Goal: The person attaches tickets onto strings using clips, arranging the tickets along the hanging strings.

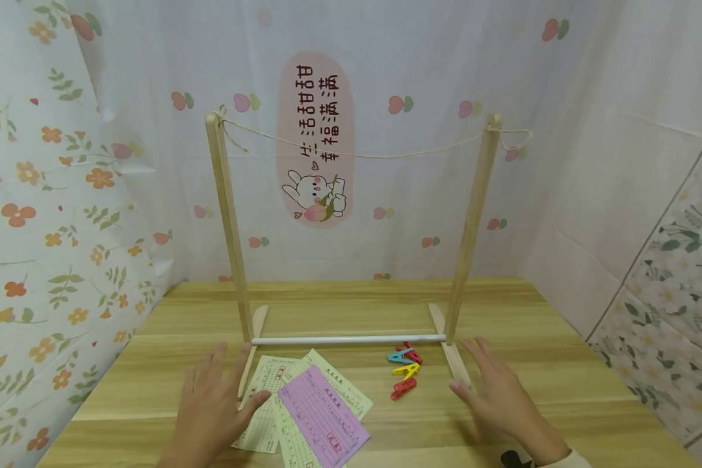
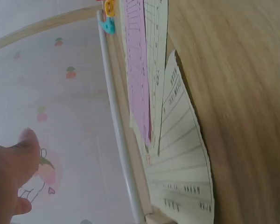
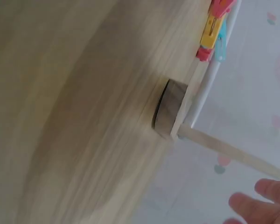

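My left hand (image 1: 213,403), fingers spread and holding nothing, hovers at the left foot of a wooden frame (image 1: 232,234) and overlaps the edge of the paper slips in the head view. Those slips are printed forms: a purple one (image 1: 324,416) lies on top of pale green ones (image 1: 263,422). On the other side, my right hand (image 1: 500,396) is spread beside the frame's right foot (image 1: 457,365), with nothing in it. Between the hands lie several small clothespins: a blue one (image 1: 400,356), a yellow one (image 1: 407,371) and red ones (image 1: 403,389).
A thin string (image 1: 357,156) sags between the tops of the frame's two posts. Low down, a white rod (image 1: 351,340) joins the posts. The frame stands on a wood-grain table (image 1: 169,325), with a patterned cloth (image 1: 433,195) hanging behind it.
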`<state>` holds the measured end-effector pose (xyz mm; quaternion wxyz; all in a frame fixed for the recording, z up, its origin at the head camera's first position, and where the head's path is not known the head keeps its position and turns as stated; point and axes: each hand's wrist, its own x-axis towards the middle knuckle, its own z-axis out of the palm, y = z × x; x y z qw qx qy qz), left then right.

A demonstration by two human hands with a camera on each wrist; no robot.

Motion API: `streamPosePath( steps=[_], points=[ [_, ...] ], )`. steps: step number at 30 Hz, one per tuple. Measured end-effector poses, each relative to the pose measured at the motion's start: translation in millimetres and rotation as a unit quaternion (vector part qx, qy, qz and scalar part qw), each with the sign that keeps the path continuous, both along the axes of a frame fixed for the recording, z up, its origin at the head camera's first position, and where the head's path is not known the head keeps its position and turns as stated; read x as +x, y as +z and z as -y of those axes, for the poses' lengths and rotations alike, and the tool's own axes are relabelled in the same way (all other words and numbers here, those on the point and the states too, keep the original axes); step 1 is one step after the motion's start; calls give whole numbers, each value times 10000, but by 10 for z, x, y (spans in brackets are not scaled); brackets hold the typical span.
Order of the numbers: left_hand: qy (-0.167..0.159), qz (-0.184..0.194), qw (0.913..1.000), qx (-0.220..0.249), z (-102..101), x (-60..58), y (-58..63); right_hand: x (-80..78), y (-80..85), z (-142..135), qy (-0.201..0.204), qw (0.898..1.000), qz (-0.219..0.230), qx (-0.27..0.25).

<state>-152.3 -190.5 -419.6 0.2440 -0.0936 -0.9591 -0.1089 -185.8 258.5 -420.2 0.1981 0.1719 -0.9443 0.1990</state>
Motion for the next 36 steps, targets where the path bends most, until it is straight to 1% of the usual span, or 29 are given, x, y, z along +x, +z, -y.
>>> streamPosePath(
  steps=[3, 6, 9, 11, 15, 21, 25, 30, 36],
  points=[
    [-293, 19, 9994, 172, -64, -44, -4, -52, 18, 31, 127, 9994, 120, -290],
    [-499, 169, 9976, 449, -111, -72, 0, -110, 33, 86, 196, 9971, 396, -621],
    [-515, 503, 9947, 730, -147, -88, 5, -174, 49, 137, 283, 9935, 701, -852],
    [-542, 751, 9920, 860, -164, -104, 9, -205, 49, 159, 327, 9917, 827, -933],
    [-622, 1072, 9871, 1010, -204, -136, 12, -252, 40, 179, 451, 9898, 980, -932],
    [-740, 1286, 9821, 1164, -273, -156, -2, -330, 46, 167, 748, 9898, 1035, -629],
    [-813, 1424, 9785, 1247, -247, -180, -20, -357, 42, 232, 861, 9874, 1178, -618],
    [-958, 1548, 9752, 1258, -227, -216, -40, -387, 45, 299, 977, 9822, 1481, -614],
    [-1130, 1798, 9691, 1257, -211, -250, -76, -400, -5, 371, 1414, 9733, 1717, -575]
  ],
)
